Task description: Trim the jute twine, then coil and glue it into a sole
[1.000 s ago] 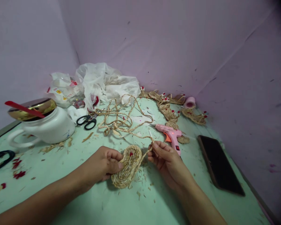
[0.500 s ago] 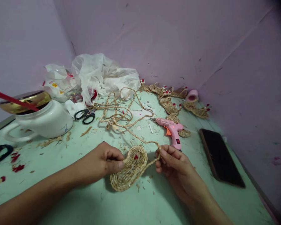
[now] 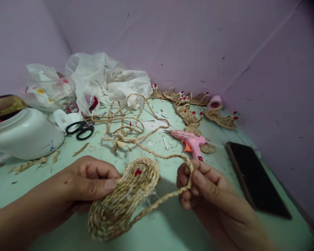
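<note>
A coiled sole of braided straw (image 3: 125, 198), long and oval with a small red spot near its far end, is held up by my left hand (image 3: 86, 188), thumb on top. From its near end a loose length of braided straw cord (image 3: 159, 202) runs to my right hand (image 3: 209, 188), which pinches it between thumb and fingers. Thin glue strands stretch between the sole's right edge and the cord. Beyond my right hand, the cord loops back to a loose tangle on the table. A pink glue gun (image 3: 189, 139) with a lit orange light lies past my right hand.
Black-handled scissors (image 3: 80, 130) and a white mug (image 3: 28, 136) stand at the left. White plastic bags (image 3: 104, 80) are piled at the back. Finished straw pieces (image 3: 184, 111) and a pink tape roll (image 3: 215, 102) line the wall. A black phone (image 3: 256, 177) lies right.
Both hands have come closer to me with the sole and cord. The cord is now pulled further away from the sole's right edge, showing glue strands.
</note>
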Demonstrator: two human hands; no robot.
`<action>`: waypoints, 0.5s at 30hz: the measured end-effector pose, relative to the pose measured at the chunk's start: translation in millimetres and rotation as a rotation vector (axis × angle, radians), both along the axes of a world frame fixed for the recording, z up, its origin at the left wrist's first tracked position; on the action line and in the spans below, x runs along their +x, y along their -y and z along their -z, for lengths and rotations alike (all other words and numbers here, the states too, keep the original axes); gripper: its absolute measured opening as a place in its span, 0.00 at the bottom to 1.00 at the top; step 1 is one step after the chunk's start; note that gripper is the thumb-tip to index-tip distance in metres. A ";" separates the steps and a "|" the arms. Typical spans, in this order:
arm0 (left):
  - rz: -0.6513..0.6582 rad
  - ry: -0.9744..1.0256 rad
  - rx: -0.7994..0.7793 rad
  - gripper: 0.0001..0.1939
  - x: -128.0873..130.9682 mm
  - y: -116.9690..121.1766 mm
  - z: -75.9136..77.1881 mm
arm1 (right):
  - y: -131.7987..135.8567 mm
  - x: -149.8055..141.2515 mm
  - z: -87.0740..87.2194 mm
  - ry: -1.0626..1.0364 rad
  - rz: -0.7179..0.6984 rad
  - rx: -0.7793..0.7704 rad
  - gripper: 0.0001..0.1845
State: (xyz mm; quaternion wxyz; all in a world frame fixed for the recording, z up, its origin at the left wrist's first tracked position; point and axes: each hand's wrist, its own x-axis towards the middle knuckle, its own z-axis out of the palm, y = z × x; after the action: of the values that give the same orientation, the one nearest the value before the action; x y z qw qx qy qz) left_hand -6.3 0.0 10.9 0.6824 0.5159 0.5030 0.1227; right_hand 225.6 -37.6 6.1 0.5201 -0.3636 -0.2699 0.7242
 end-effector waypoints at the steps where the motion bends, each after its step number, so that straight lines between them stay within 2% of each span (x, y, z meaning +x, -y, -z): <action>1: 0.008 0.010 -0.044 0.19 1.2 -0.1 0.1 | 0.4 0.8 0.6 0.019 0.007 -0.009 0.06; 3: 0.031 0.037 -0.127 0.18 5.4 0.4 2.3 | 1.6 2.8 3.1 0.068 0.010 -0.040 0.07; 6: 0.162 0.000 -0.019 0.16 15.2 3.1 9.4 | 4.2 6.1 11.7 0.190 0.004 -0.125 0.09; 8: 0.270 -0.135 0.167 0.15 21.7 6.4 12.6 | 6.3 8.0 19.7 0.278 0.003 -0.172 0.10; 10: 0.318 -0.338 0.393 0.12 26.3 10.6 12.0 | 8.1 9.1 26.8 0.330 0.021 -0.192 0.11; 12: 0.283 -0.490 0.612 0.11 28.4 16.0 8.7 | 9.4 9.1 30.9 0.343 0.038 -0.193 0.11; 15: 0.220 -0.568 0.832 0.16 30.4 27.3 3.4 | 9.9 7.6 31.4 0.355 0.050 -0.186 0.12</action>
State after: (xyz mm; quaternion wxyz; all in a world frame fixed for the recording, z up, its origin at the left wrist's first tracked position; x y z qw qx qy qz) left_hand 24.1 -27.3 7.4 0.2647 0.8066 0.5199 0.0950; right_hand 233.3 -47.5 -25.3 0.4462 -0.5388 -0.2801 0.6574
